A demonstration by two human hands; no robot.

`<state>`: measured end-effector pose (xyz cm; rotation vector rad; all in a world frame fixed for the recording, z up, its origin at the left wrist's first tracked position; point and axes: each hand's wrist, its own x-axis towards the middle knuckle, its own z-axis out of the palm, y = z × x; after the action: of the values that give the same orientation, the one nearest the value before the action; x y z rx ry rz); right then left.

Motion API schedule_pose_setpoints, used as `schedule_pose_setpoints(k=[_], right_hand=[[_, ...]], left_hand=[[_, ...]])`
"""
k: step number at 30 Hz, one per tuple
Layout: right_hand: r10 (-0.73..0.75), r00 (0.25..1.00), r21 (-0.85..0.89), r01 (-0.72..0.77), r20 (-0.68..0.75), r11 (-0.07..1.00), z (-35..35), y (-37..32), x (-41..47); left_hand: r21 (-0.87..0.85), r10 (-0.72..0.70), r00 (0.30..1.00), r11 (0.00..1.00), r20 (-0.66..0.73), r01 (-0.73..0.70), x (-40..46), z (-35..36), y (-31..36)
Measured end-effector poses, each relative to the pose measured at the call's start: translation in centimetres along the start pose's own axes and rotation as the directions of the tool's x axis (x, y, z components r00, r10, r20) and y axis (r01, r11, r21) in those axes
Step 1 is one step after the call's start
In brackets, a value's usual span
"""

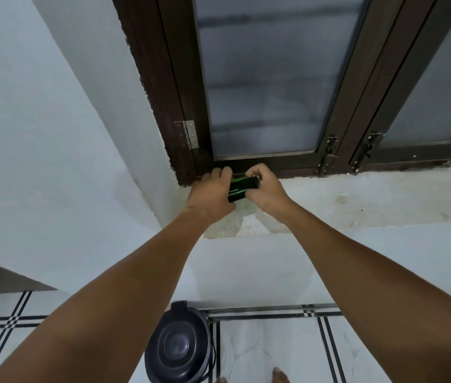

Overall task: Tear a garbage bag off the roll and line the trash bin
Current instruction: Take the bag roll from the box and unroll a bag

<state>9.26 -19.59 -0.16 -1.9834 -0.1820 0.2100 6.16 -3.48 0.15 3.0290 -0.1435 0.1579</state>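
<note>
A black garbage bag roll (242, 189) with a green and white label sits at the window sill, held between both hands. My left hand (212, 193) grips its left end and my right hand (267, 189) grips its right end, fingers curled over the top. A dark round trash bin (178, 346) with its lid closed stands on the floor below, between my forearms, against the wall.
A dark-framed window (260, 78) with frosted glass and latches rises behind the stained white sill (357, 197). White walls meet in a corner at left. The tiled floor (268, 352) has black stripes; my toes show at the bottom edge.
</note>
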Motion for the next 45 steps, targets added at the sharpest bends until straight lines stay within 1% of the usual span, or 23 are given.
schedule_pose_setpoints(k=[1, 2, 3, 4, 6, 8, 10, 12, 14, 18, 20, 22, 24, 27, 30, 33, 35, 37, 39, 41, 43, 44, 45], right_hand=[[0.091, 0.995, 0.162, -0.094, 0.026, 0.982, -0.4, -0.9, -0.2], [0.162, 0.985, 0.278, -0.171, 0.054, 0.945, -0.7, -1.7, -0.4], [0.210, 0.975, 0.322, -0.223, 0.075, 0.920, -1.1, -2.2, -0.3], [0.249, 0.964, 0.309, -0.266, 0.093, 0.913, -1.4, -2.6, -0.3], [0.317, 0.932, 0.233, -0.352, 0.177, 0.906, -1.8, -2.8, -0.2], [0.340, 0.905, 0.256, -0.402, 0.254, 0.879, -1.7, -2.8, 0.1], [0.323, 0.914, 0.322, -0.391, 0.246, 0.862, -1.4, -2.9, 0.3], [0.307, 0.928, 0.358, -0.366, 0.212, 0.859, -1.0, -3.0, 0.3], [0.296, 0.932, 0.404, -0.359, 0.211, 0.841, -0.6, -2.9, 0.3], [0.279, 0.930, 0.528, -0.366, 0.239, 0.766, -0.8, -2.6, 0.1], [0.277, 0.925, 0.574, -0.378, 0.259, 0.726, -1.1, -2.6, -0.1], [0.312, 0.912, 0.632, -0.410, 0.267, 0.657, -1.4, -2.5, -0.3], [0.377, 0.894, 0.674, -0.435, 0.243, 0.597, -1.6, -2.3, -0.4], [0.463, 0.871, 0.641, -0.453, 0.167, 0.620, -1.6, -1.7, -0.4], [0.487, 0.861, 0.651, -0.454, 0.145, 0.609, -1.5, -1.2, -0.5], [0.500, 0.851, 0.719, -0.449, 0.161, 0.531, -1.4, -0.9, -0.4], [0.507, 0.843, 0.759, -0.448, 0.181, 0.473, -1.3, -0.7, -0.3], [0.500, 0.836, 0.811, -0.446, 0.227, 0.378, -1.2, -0.5, -0.4], [0.480, 0.833, 0.851, -0.444, 0.276, 0.281, -1.2, -0.6, -0.4], [0.462, 0.837, 0.870, -0.433, 0.292, 0.235, -1.2, -0.5, -0.3], [0.457, 0.846, 0.880, -0.413, 0.274, 0.237, -1.3, -0.2, -0.2], [0.464, 0.852, 0.870, -0.402, 0.242, 0.285, -1.4, 0.1, 0.0], [0.473, 0.858, 0.842, -0.397, 0.199, 0.365, -1.6, 0.4, 0.0]], left_hand=[[-0.007, 0.006, 1.000, 1.000, -0.014, -0.006, -0.1, -0.3, 0.1], [-0.004, 0.011, 0.999, 1.000, -0.030, -0.012, -0.2, -0.5, 0.1], [0.000, 0.015, 0.999, 1.000, -0.051, -0.015, -0.3, -0.7, 0.0], [0.010, 0.017, 0.997, 1.000, -0.076, -0.016, -0.5, -0.9, 0.0], [0.048, 0.026, 0.991, 0.999, -0.134, -0.020, -0.6, -1.1, -0.1], [0.103, 0.049, 0.983, 0.994, -0.175, -0.031, -0.5, -1.3, -0.1], [0.140, 0.049, 0.983, 0.990, -0.175, -0.025, -0.5, -1.5, -0.2], [0.139, 0.016, 0.987, 0.990, -0.157, 0.006, -0.5, -1.6, -0.3], [0.127, -0.028, 0.990, 0.991, -0.139, 0.046, -0.7, -1.6, -0.3], [0.031, -0.130, 0.984, 0.990, -0.121, 0.135, -1.1, -1.7, -0.2], [0.025, -0.136, 0.985, 0.990, -0.106, 0.139, -1.2, -1.8, -0.2], [0.087, -0.097, 0.987, 0.990, -0.129, 0.108, -1.1, -1.9, 0.0], [0.154, -0.040, 0.984, 0.986, -0.176, 0.068, -0.9, -2.5, 0.3], [0.294, 0.078, 0.983, 0.955, -0.167, -0.026, -0.1, -4.3, 0.8], [0.459, 0.228, 0.966, 0.876, -0.120, -0.150, 1.1, -6.2, 1.2], [0.581, 0.387, 0.917, 0.770, -0.096, -0.264, 2.2, -8.1, 1.9], [0.642, 0.452, 0.887, 0.708, -0.092, -0.294, 2.9, -9.4, 2.2], [0.673, 0.480, 0.873, 0.675, -0.089, -0.303, 3.4, -10.4, 2.4], [0.672, 0.487, 0.869, 0.672, -0.085, -0.311, 3.8, -11.0, 2.4], [0.656, 0.484, 0.871, 0.686, -0.087, -0.315, 3.9, -11.2, 2.1], [0.626, 0.449, 0.888, 0.722, -0.100, -0.295, 3.6, -11.1, 1.6], [0.602, 0.413, 0.905, 0.749, -0.100, -0.276, 3.5, -11.0, 1.3], [0.578, 0.368, 0.926, 0.776, -0.091, -0.251, 3.4, -10.8, 0.9]])
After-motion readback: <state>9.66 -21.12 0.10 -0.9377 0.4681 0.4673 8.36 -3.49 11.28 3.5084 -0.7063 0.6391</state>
